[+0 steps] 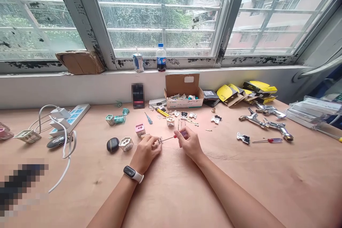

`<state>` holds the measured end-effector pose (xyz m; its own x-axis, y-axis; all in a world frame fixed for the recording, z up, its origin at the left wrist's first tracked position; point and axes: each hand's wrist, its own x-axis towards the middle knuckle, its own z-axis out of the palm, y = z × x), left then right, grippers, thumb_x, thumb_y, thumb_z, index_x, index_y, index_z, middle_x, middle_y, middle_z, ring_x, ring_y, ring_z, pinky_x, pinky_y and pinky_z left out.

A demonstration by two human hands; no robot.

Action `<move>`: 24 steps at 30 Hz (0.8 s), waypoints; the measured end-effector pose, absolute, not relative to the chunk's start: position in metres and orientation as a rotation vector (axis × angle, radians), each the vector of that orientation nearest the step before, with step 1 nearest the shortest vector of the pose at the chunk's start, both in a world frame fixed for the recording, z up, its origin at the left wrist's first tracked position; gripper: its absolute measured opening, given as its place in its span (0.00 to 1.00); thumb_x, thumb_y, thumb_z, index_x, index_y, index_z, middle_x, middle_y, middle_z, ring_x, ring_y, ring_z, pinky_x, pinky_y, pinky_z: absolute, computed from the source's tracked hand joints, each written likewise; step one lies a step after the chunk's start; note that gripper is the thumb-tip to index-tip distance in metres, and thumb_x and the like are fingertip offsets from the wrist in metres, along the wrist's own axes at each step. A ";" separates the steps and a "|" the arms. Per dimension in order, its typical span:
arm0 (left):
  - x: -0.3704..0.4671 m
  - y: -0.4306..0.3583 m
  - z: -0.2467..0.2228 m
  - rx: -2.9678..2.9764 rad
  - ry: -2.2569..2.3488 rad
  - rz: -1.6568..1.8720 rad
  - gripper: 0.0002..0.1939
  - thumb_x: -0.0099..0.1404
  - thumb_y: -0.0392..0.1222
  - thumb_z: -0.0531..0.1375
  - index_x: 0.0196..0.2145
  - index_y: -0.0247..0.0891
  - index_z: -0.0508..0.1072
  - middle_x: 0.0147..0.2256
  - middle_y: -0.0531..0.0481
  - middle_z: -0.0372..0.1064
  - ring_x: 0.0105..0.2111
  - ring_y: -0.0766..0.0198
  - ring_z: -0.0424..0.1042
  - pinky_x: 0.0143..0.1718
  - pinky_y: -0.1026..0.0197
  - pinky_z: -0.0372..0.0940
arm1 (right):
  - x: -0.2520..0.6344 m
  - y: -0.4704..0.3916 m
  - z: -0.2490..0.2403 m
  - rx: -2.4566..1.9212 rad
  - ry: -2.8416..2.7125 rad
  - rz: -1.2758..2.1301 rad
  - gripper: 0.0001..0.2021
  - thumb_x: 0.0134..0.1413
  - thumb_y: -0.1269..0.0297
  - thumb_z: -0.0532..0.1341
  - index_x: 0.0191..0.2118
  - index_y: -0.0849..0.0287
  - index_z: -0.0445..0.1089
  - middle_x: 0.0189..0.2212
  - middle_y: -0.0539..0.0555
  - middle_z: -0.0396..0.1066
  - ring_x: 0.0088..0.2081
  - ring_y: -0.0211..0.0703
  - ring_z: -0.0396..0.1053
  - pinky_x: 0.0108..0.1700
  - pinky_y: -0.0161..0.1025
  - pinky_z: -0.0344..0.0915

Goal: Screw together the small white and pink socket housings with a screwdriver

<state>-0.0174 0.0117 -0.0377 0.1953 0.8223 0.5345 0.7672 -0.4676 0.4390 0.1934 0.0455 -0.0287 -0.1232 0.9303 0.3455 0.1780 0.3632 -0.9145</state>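
My right hand (pixel 190 144) is closed around the handle of a screwdriver (pixel 169 138), whose thin shaft points left. The shaft's tip meets a small clear piece (pixel 159 140) at the fingertips of my left hand (pixel 147 150). Fingers hide most of that piece, so its kind does not show. Close beside my left hand stand a pink-topped two-hole pencil sharpener (pixel 140 130) and a cream-topped one (pixel 126 144). Just behind my right hand is a clear container (pixel 181 125). Another sharpener (pixel 170 121) stands a little farther back.
An open cardboard box (pixel 184 104) of small parts stands against the wall. Metal faucets (pixel 264 123) and a second screwdriver (pixel 267 140) lie right. A power strip (pixel 71 119) with white cables lies left, near a black earbud case (pixel 113 145). A phone (pixel 138 95) leans at the back.
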 end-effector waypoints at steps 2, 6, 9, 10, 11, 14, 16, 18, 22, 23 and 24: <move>-0.018 0.012 -0.038 2.377 1.588 1.136 0.07 0.65 0.37 0.60 0.41 0.37 0.74 0.37 0.47 0.71 0.33 0.63 0.74 0.38 0.61 0.72 | 0.195 0.046 -0.029 -1.058 -1.580 0.887 0.20 0.61 0.46 0.59 0.28 0.59 0.63 0.14 0.46 0.60 0.15 0.33 0.57 0.21 0.33 0.52; -0.017 0.012 -0.039 2.387 1.597 1.151 0.07 0.65 0.38 0.60 0.40 0.37 0.74 0.37 0.47 0.71 0.34 0.62 0.74 0.38 0.59 0.72 | 0.197 0.049 -0.029 -0.982 -1.584 1.036 0.13 0.64 0.52 0.56 0.39 0.58 0.63 0.21 0.47 0.66 0.19 0.33 0.59 0.25 0.32 0.57; -0.017 0.012 -0.038 2.374 1.598 1.186 0.06 0.64 0.38 0.59 0.39 0.38 0.73 0.34 0.48 0.71 0.32 0.63 0.73 0.35 0.61 0.71 | 0.198 0.050 -0.029 -0.926 -1.537 1.188 0.11 0.62 0.55 0.57 0.42 0.57 0.59 0.25 0.46 0.67 0.18 0.31 0.56 0.23 0.31 0.56; -0.017 0.012 -0.038 2.364 1.593 1.194 0.06 0.64 0.39 0.59 0.39 0.38 0.73 0.33 0.49 0.71 0.30 0.64 0.72 0.34 0.62 0.71 | 0.198 0.050 -0.030 -0.924 -1.536 1.197 0.11 0.62 0.55 0.57 0.41 0.57 0.59 0.25 0.46 0.67 0.18 0.31 0.56 0.22 0.31 0.55; -0.017 0.012 -0.037 2.351 1.586 1.199 0.05 0.64 0.39 0.59 0.39 0.38 0.72 0.31 0.51 0.70 0.28 0.64 0.71 0.32 0.63 0.70 | 0.198 0.050 -0.031 -0.928 -1.545 1.186 0.12 0.63 0.54 0.57 0.40 0.58 0.60 0.25 0.47 0.67 0.18 0.31 0.56 0.22 0.31 0.55; -0.017 0.013 -0.036 2.307 1.563 1.204 0.06 0.65 0.40 0.59 0.39 0.38 0.71 0.27 0.54 0.70 0.25 0.67 0.70 0.29 0.64 0.68 | 0.198 0.051 -0.032 -0.960 -1.591 1.093 0.16 0.64 0.50 0.56 0.37 0.59 0.62 0.23 0.49 0.69 0.17 0.32 0.57 0.22 0.32 0.55; -0.016 0.012 -0.036 2.285 1.554 1.202 0.06 0.65 0.41 0.59 0.39 0.38 0.70 0.27 0.54 0.70 0.25 0.67 0.71 0.29 0.65 0.68 | 0.199 0.051 -0.033 -1.021 -1.610 1.031 0.18 0.64 0.47 0.56 0.35 0.58 0.63 0.19 0.49 0.68 0.17 0.34 0.59 0.22 0.33 0.55; -0.015 0.012 -0.035 2.273 1.544 1.195 0.05 0.65 0.41 0.59 0.38 0.39 0.69 0.26 0.54 0.71 0.25 0.67 0.71 0.28 0.65 0.68 | 0.200 0.051 -0.033 -1.106 -1.619 0.947 0.20 0.63 0.45 0.57 0.30 0.58 0.62 0.15 0.48 0.64 0.17 0.35 0.59 0.23 0.33 0.54; -0.015 0.012 -0.034 2.258 1.541 1.201 0.05 0.65 0.42 0.58 0.37 0.39 0.69 0.26 0.54 0.71 0.25 0.67 0.71 0.28 0.65 0.68 | 0.201 0.051 -0.031 -1.140 -1.641 0.907 0.19 0.65 0.47 0.54 0.31 0.57 0.61 0.16 0.46 0.63 0.18 0.35 0.59 0.24 0.33 0.56; -0.015 0.011 -0.034 2.253 1.542 1.201 0.05 0.65 0.42 0.58 0.37 0.39 0.69 0.26 0.54 0.71 0.25 0.67 0.71 0.27 0.65 0.68 | 0.200 0.052 -0.031 -1.101 -1.639 0.966 0.16 0.65 0.48 0.54 0.35 0.58 0.62 0.19 0.46 0.65 0.19 0.35 0.59 0.25 0.33 0.57; -0.015 0.011 -0.034 2.247 1.545 1.198 0.05 0.65 0.42 0.58 0.37 0.39 0.69 0.26 0.54 0.71 0.25 0.66 0.71 0.27 0.65 0.68 | 0.200 0.052 -0.032 -1.055 -1.631 1.036 0.15 0.64 0.50 0.55 0.39 0.57 0.61 0.21 0.46 0.67 0.19 0.35 0.60 0.25 0.33 0.57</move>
<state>-0.0146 0.0113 -0.0343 0.1442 0.8427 0.5187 0.7123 -0.4523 0.5368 0.2002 0.0521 -0.0316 -0.2247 0.9444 0.2398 0.1841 0.2829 -0.9413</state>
